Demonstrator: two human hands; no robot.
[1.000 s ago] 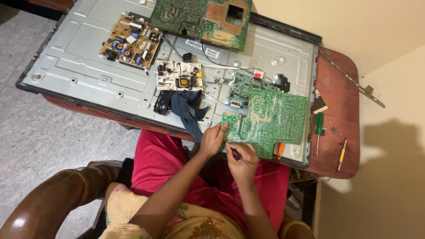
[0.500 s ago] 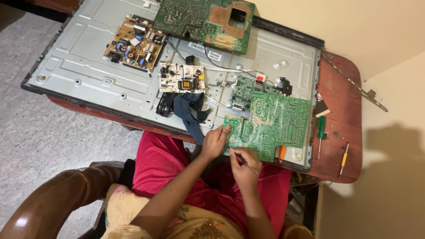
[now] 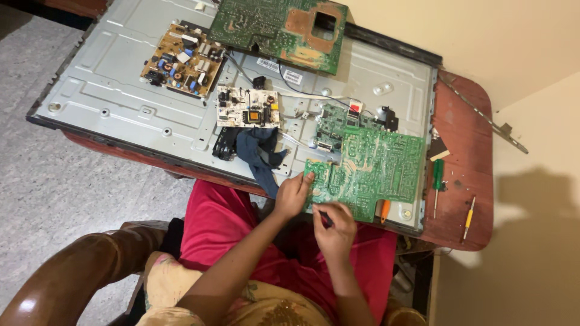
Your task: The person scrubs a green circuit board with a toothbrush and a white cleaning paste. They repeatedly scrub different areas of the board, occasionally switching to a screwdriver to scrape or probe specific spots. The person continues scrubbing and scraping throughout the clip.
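Our left hand (image 3: 293, 194) pinched the near left edge of the green circuit board (image 3: 371, 172), which lay on the grey metal panel (image 3: 121, 102); our right hand (image 3: 334, 228), just nearer, closed around a dark tool (image 3: 325, 218).

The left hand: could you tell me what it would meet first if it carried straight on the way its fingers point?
The left hand already touches the near-left edge of the green circuit board; straight on, it would slide further across that board, as far as one view shows.
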